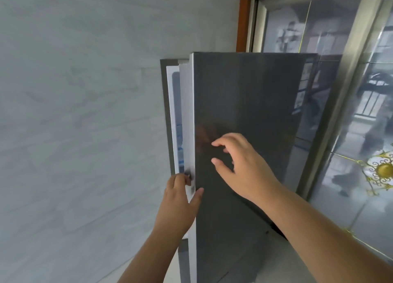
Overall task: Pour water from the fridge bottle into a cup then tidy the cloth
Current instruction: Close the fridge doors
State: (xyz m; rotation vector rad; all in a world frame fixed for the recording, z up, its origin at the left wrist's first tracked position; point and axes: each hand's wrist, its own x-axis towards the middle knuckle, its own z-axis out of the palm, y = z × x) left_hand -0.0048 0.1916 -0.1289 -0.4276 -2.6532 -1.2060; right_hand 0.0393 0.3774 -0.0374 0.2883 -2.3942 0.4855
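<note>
A tall dark grey fridge stands ahead, its door (pixel 244 116) swung slightly ajar. A narrow strip of the white interior (pixel 177 116) shows in the gap, with blue shapes inside too blurred to name. My left hand (pixel 180 199) grips the door's left edge, fingers curled behind it and thumb on the front. My right hand (pixel 240 163) hovers in front of the door face with fingers spread, holding nothing. No bottle, cup or cloth is in view.
A pale grey marbled wall (pixel 80 123) fills the left side, close to the fridge. On the right stands a sliding glass door (pixel 361 112) with a metal frame and gold ornament. Light floor tiles (pixel 276 261) show below.
</note>
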